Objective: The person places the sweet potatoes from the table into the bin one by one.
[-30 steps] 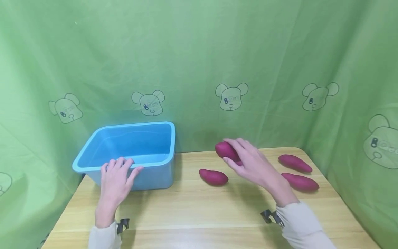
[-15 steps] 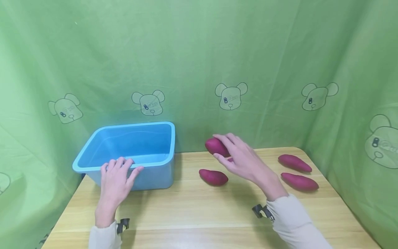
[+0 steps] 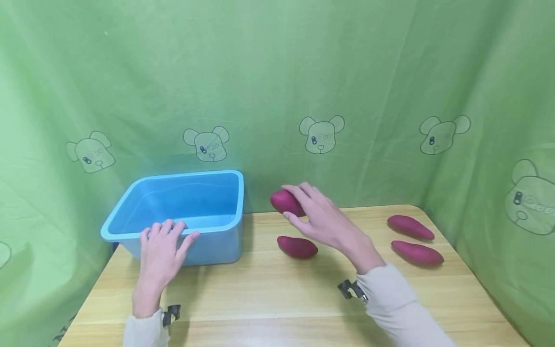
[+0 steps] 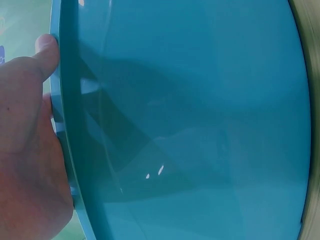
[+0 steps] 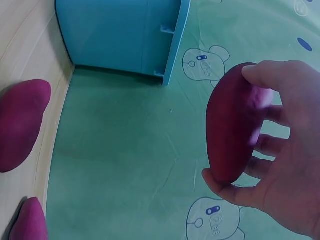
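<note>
My right hand (image 3: 323, 219) holds a purple-red sweet potato (image 3: 286, 202) in the air above the far part of the table. In the right wrist view, the thumb and fingers curl round that sweet potato (image 5: 232, 125) from one side. Another sweet potato (image 3: 297, 247) lies on the table just below and in front of the held one. My left hand (image 3: 160, 255) grips the near rim of a blue plastic tub (image 3: 218, 246), its fingers hooked over the edge. From the left wrist, the thumb rests against the tub rim (image 4: 65, 100).
Two more sweet potatoes, one farther back (image 3: 410, 227) and one nearer (image 3: 417, 253), lie at the right side of the wooden table (image 3: 260, 299). A green curtain (image 3: 269, 96) with bear-head prints hangs close behind the table and along both sides.
My right hand has carried the sweet potato leftward, toward the tub. The left hand stays on the tub rim, and the sweet potatoes on the table have not moved.
</note>
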A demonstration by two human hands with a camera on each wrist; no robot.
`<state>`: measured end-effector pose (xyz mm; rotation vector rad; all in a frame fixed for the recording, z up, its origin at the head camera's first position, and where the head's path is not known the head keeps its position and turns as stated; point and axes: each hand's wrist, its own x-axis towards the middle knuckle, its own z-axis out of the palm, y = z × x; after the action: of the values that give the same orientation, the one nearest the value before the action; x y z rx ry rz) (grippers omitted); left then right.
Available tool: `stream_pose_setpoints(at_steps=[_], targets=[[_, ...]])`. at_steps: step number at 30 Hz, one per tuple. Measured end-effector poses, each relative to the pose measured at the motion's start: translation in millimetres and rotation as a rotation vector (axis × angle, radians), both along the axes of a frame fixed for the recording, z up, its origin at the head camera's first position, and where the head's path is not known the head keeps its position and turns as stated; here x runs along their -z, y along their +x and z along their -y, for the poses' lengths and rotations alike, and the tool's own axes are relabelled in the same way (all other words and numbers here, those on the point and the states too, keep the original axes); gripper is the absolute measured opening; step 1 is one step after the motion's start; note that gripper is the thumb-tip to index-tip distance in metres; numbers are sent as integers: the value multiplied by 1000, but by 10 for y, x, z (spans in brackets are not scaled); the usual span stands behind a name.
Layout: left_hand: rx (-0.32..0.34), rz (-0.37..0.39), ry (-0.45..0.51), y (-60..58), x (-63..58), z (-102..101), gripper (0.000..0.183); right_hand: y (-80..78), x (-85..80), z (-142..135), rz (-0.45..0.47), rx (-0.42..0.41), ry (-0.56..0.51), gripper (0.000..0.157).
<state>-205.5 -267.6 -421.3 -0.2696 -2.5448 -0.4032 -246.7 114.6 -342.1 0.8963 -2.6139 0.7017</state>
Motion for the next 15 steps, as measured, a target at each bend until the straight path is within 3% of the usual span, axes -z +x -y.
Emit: stream_pose_setpoints(at_steps=[15], targets=[[-2, 12, -3, -9, 3, 10, 40, -65, 14, 251, 15, -28, 13, 57]])
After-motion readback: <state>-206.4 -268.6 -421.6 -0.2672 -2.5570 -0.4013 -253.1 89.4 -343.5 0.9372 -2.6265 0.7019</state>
